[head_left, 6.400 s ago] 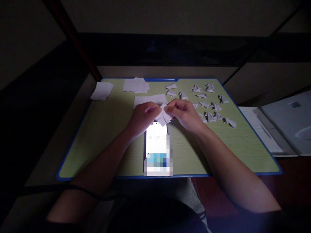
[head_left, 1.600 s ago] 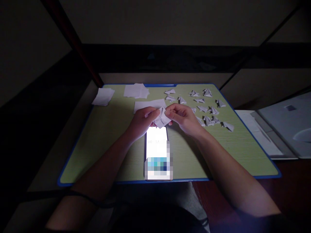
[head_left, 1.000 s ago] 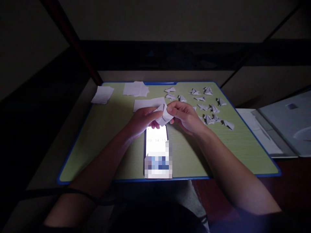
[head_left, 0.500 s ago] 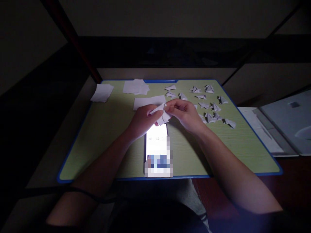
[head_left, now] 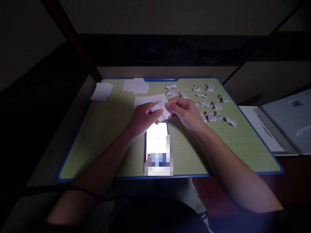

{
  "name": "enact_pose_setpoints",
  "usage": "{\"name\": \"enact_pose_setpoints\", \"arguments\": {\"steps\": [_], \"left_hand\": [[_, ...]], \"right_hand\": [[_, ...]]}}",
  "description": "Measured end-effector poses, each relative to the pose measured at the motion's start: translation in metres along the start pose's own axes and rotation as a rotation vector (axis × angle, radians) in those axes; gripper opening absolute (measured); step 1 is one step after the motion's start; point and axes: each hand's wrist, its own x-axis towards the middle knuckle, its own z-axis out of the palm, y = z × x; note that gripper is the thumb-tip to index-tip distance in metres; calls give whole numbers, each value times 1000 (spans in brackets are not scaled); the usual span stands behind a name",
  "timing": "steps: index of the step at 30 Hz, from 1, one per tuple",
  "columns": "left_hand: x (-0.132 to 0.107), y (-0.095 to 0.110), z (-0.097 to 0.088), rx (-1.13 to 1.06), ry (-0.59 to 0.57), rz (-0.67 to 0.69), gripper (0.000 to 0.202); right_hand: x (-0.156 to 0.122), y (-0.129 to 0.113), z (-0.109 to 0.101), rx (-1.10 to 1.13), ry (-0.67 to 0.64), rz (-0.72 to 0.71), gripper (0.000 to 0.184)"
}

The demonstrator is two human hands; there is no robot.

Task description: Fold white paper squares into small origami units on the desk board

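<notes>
Both my hands meet over the middle of a green lap desk (head_left: 102,129) with a blue rim. My left hand (head_left: 142,117) and my right hand (head_left: 186,111) pinch a small white folded paper piece (head_left: 162,109) between their fingertips, just above a lit phone (head_left: 157,145) that lies flat on the desk. Behind the hands lies a flat white paper sheet (head_left: 148,99). Several finished folded paper pieces (head_left: 210,102) are scattered to the right of my right hand.
Two small stacks of white paper slips (head_left: 101,91) (head_left: 135,85) sit at the desk's far left. A grey laptop or folder (head_left: 284,126) lies off the desk on the right. The room is dark, with dark bars behind the desk.
The paper piece has been turned and refolded between my fingers. My hands stayed in the same place above the phone. The camera shifted slightly.
</notes>
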Motion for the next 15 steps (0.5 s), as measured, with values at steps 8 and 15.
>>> {"name": "enact_pose_setpoints", "arguments": {"steps": [8, 15], "left_hand": [[0, 0, 0, 10, 86, -1, 13], [1, -3, 0, -45, 63, 4, 15]], "right_hand": [[-4, 0, -1, -103, -61, 16, 41], [-2, 3, -2, -116, -47, -27, 40]]}}
